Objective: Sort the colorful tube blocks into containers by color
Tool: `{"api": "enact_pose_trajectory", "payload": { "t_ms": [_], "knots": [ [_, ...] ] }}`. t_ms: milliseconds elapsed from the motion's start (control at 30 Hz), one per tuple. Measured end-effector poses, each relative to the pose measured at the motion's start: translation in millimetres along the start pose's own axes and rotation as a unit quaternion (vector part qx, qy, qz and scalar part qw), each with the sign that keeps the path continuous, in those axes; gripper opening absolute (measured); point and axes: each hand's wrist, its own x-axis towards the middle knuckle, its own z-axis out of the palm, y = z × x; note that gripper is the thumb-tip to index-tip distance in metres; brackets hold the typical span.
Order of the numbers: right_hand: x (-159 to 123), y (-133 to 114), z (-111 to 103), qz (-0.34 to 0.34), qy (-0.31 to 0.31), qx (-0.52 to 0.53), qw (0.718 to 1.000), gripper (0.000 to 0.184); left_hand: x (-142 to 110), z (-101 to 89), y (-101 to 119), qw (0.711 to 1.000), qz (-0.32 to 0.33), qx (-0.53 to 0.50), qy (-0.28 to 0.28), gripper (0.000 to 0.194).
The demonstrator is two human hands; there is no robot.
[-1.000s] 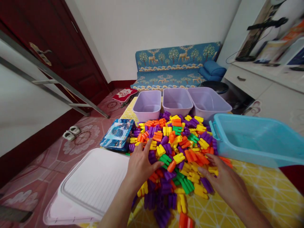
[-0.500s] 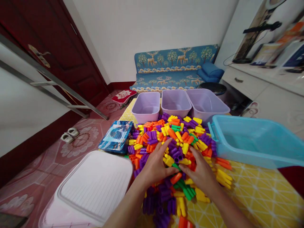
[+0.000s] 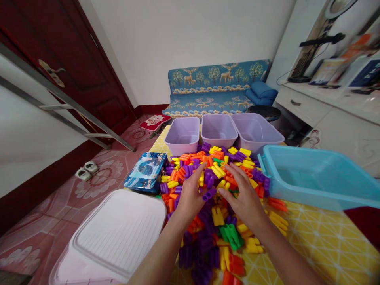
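Note:
A large heap of colourful plastic tube-shaped building blocks (image 3: 218, 221) in purple, orange, yellow and green covers the yellow table cover (image 3: 322, 241). My left hand (image 3: 191, 192) rests in the heap with its fingers spread. A purple block (image 3: 209, 194) lies against its thumb, and I cannot tell whether it is held. My right hand (image 3: 241, 194) sits a little to the right, open over yellow and orange blocks, its fingertips touching the heap. A green block (image 3: 232, 236) lies below my right hand.
Several lilac plastic tubs (image 3: 216, 130) stand in a row behind the heap. A turquoise tub (image 3: 314, 178) is on the right, a blue tin box (image 3: 145, 172) on the left, and a white plastic lid (image 3: 118, 231) at the near left. The table's left edge meets a patterned pink floor (image 3: 101, 182).
Both hands have moved forward and closer together, deeper into the heap. Blocks have shifted around them, and a purple block now lies at my left thumb.

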Motion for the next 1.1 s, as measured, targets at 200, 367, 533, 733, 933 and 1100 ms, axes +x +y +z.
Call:
{"api": "enact_pose_trajectory", "payload": {
  "t_ms": [200,367,533,733,933,1100],
  "knots": [
    [-15,6,10,-0.019,-0.055,-0.051,0.997,0.051,-13,2.0,-7,0.998,-0.036,0.046,0.001,0.058],
    [-18,-2,10,-0.072,0.014,-0.087,0.993,0.044,-20,6.5,-10,0.997,0.003,0.083,-0.002,0.044],
    [-19,-14,13,-0.049,-0.012,-0.036,0.998,0.045,-25,9.7,-7,0.997,0.035,0.072,-0.008,0.049],
    [-21,-14,9,0.024,0.038,0.070,0.996,0.012,-31,11.5,-8,0.997,0.072,0.027,-0.014,0.033],
    [-17,-2,-13,0.199,0.040,0.248,0.947,0.033,-31,7.8,-10,0.992,0.080,0.092,-0.044,0.037],
    [-20,8,-27,0.222,-0.013,0.289,0.931,0.043,-46,1.6,-3,0.981,0.103,0.154,-0.065,0.057]
  ]
}}
